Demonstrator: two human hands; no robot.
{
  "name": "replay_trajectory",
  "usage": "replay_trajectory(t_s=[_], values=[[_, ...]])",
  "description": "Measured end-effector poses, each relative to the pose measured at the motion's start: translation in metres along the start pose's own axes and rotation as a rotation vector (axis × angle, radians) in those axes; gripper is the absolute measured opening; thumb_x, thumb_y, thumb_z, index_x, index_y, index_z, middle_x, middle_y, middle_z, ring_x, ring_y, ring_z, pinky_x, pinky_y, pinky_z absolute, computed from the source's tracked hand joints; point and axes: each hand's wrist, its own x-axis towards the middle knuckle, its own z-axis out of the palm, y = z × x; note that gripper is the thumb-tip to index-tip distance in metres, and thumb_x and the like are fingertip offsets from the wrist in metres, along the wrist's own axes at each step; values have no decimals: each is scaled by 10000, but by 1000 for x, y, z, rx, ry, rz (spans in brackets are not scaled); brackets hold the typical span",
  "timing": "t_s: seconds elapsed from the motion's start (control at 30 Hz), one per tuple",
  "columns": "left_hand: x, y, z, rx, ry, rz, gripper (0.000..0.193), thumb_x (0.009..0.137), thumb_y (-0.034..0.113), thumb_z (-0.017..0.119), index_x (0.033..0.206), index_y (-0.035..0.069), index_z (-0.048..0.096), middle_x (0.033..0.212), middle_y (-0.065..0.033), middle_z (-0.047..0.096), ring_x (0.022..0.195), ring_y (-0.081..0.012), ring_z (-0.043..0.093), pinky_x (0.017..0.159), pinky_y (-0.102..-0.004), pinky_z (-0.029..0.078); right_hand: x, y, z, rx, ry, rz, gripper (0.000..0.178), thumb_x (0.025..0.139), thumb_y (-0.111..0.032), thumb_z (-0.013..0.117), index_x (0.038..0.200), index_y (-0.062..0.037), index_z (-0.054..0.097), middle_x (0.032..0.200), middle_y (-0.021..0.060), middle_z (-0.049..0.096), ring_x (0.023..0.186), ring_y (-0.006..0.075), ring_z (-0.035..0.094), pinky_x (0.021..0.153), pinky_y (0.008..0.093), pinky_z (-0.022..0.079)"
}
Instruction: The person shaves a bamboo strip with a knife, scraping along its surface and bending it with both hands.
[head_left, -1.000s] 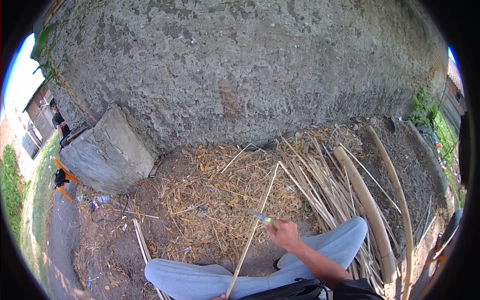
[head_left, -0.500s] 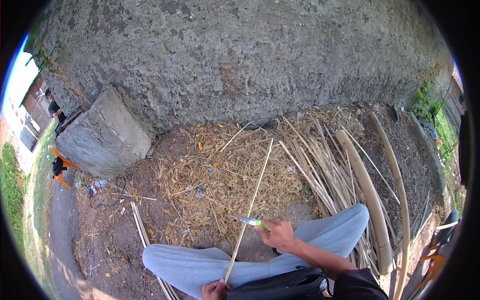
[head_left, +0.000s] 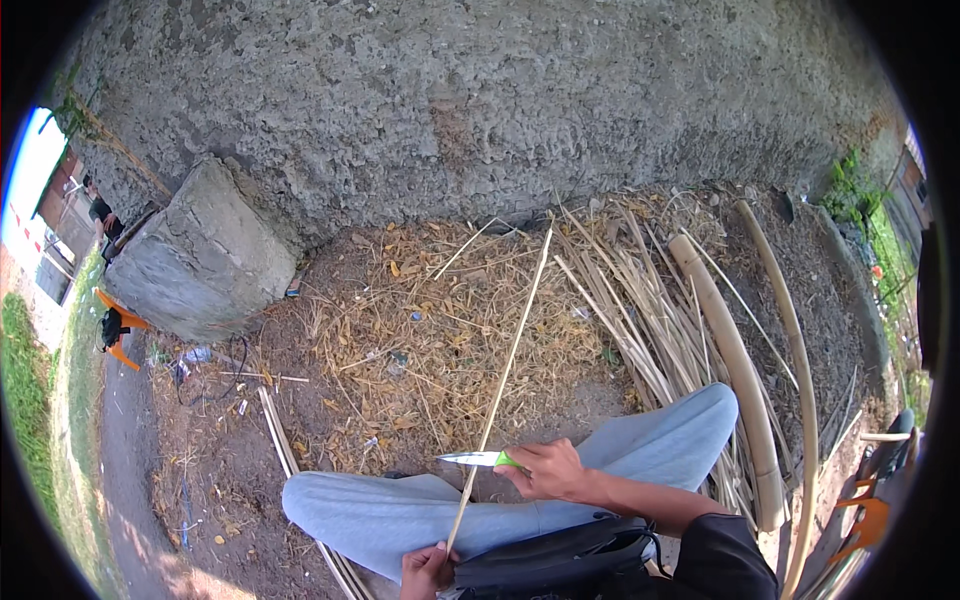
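Observation:
A long, thin bamboo strip (head_left: 515, 350) slants up and away from my lap, its far end close to the foot of the wall. Its near end is pinched in my left hand (head_left: 427, 570), down by my left thigh. My right hand (head_left: 548, 470) is wrapped round the green handle of a knife (head_left: 468, 459). The blade points left and crosses the strip above my lap; whether its edge touches the strip I cannot tell.
Split bamboo strips (head_left: 640, 320) are heaped at the right, beside thick bamboo poles (head_left: 735, 380). More strips (head_left: 278, 430) lie at the left. Shavings (head_left: 430, 340) cover the ground before the rough wall (head_left: 560, 110). A concrete block (head_left: 205, 255) stands left; a person (head_left: 103, 215) is behind it.
The knife has come down along the strip toward my lap, its blade now nearly level. My left hand has risen slightly with the strip still in it. The view has tilted a little.

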Motion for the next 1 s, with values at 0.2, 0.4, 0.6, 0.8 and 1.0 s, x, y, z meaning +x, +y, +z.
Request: replay_trajectory(t_s=[0.2,0.4,0.6,0.8,1.0], values=[[2,3,3,59,39,-43,316,991,283,539,811,56,663,522,49,410,424,-65,366,397,-236,284,32,54,-8,-111,147,334,252,893,-336,674,925,-88,706,626,77,652,450,276,603,404,395,459],[11,21,9,-107,-2,-89,394,1028,284,521,796,-9,644,503,25,401,385,-62,307,372,-246,204,-15,-24,16,-13,-95,-105,267,884,-369,683,879,-102,690,639,60,643,457,275,604,405,394,467],[10,12,3,-150,-16,-92,324,967,271,628,800,-6,655,524,-2,445,401,-91,362,381,-268,257,18,20,18,-27,99,126,258,877,-362,691,860,-105,681,640,78,649,462,289,606,402,403,468],[10,-1,2,-40,13,5,307,986,291,552,805,66,655,532,56,411,429,-58,367,393,-234,283,7,-8,14,-34,4,32,247,891,-342,674,841,-100,689,583,98,621,453,296,603,395,418,449],[5,0,2,17,17,5,303,976,301,573,796,70,650,539,57,422,430,-58,365,392,-239,281,47,54,0,-142,146,369,246,872,-343,692,905,-100,712,615,91,649,441,289,604,399,437,460]])
